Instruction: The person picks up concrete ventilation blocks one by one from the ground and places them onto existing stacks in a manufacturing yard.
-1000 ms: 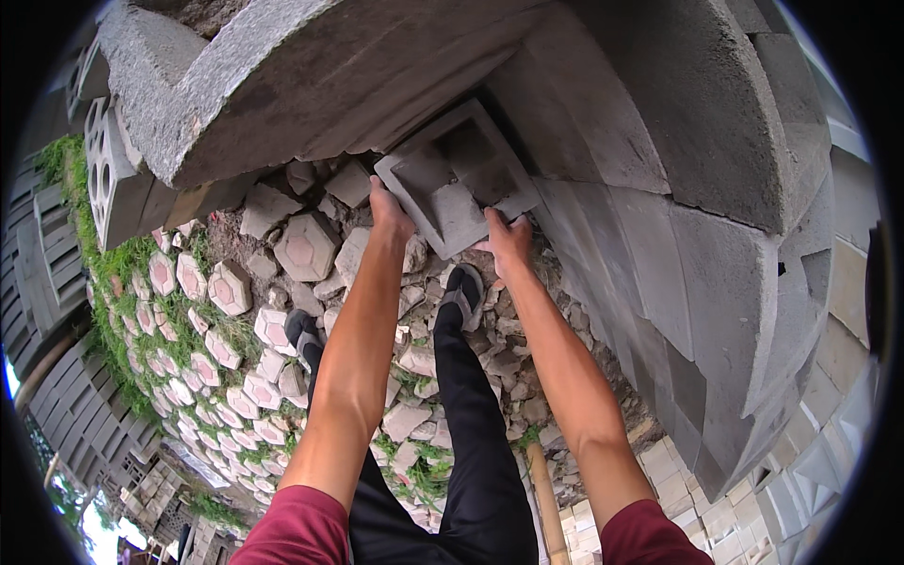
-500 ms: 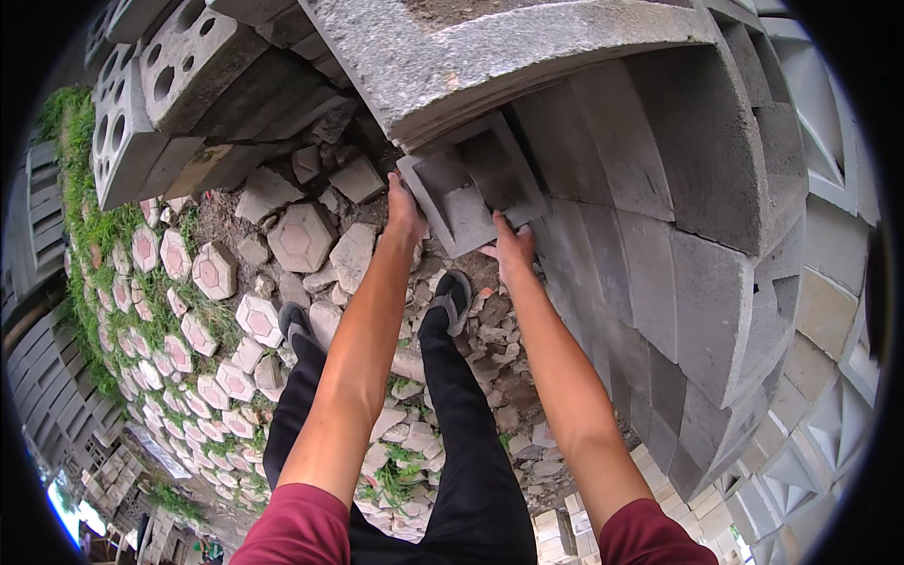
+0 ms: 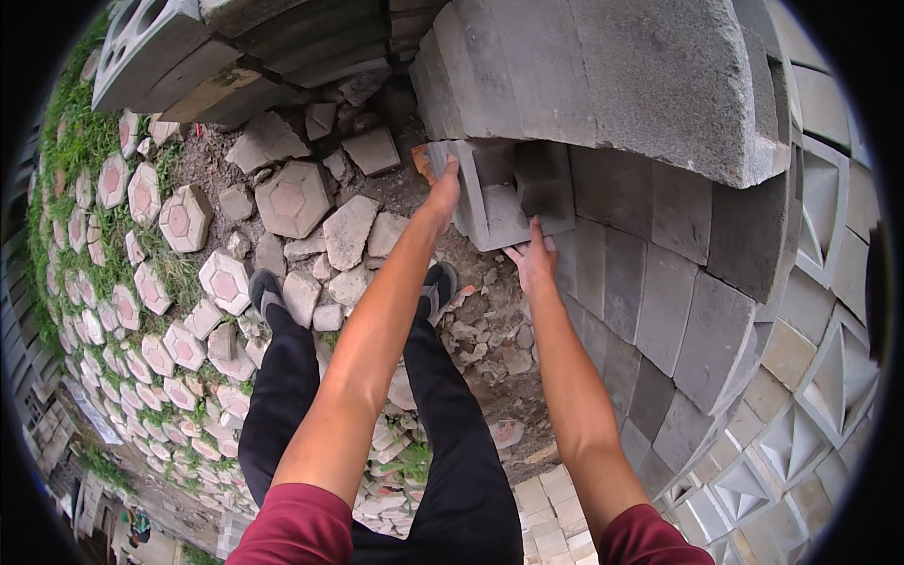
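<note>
A grey hollow concrete block [image 3: 482, 198] with two cavities facing up is between my hands, close against the stacked blocks on the right. My left hand [image 3: 443, 196] grips its left end, the fingers partly hidden behind it. My right hand [image 3: 535, 262] holds the near edge, thumb on top and fingers spread underneath. Beside my left fingertips shows an orange-red brick piece [image 3: 421, 164]. The block's far side lies tight by the stack, and I cannot tell whether it rests on anything.
A tall stack of grey concrete blocks [image 3: 650, 301] rises on the right, and more blocks [image 3: 320, 42] stand at the far side. Broken slabs and rubble [image 3: 348, 231] cover the ground around my feet. Hexagonal pavers [image 3: 226, 281] with grass between them spread to the left.
My view has shifted, and the stack beyond the block shows more of its side. The hollow block and both hands have moved right in the picture; both hands still grip it.
</note>
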A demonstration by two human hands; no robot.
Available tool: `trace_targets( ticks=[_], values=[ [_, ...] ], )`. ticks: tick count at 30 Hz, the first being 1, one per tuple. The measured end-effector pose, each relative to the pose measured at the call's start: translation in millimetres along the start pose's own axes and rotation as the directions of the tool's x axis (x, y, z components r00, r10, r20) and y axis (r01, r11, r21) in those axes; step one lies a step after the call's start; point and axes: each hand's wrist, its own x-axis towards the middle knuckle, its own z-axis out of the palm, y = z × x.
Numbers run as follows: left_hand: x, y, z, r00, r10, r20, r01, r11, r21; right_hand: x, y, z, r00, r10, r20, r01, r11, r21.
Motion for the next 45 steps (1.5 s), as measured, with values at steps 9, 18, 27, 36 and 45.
trace_targets(
  ticks=[9,18,27,36,45],
  values=[
    [-140,-41,-111,0.940,0.252,-0.230,-0.253,0.967,0.028,-97,39,91,0.937,0.342,0.068,-0.289,0.871,-0.396],
    [-370,-110,-399,0.759,0.328,-0.563,-0.238,0.944,0.229,-249,84,272,0.727,0.521,0.447,0.242,0.415,-0.877],
    [-585,-69,-482,0.503,0.337,-0.796,-0.578,0.816,-0.019,-435,138,447,0.552,0.507,0.661,0.672,0.198,-0.714],
    [-779,-48,-452,0.253,0.237,-0.938,-0.831,0.550,-0.085,-692,156,514,0.261,0.761,0.593,0.577,0.369,-0.728],
    [-859,-8,-437,0.190,-0.077,-0.979,-0.943,0.263,-0.204,-792,153,566,0.140,0.852,0.505,0.791,0.210,-0.574]
  ],
)
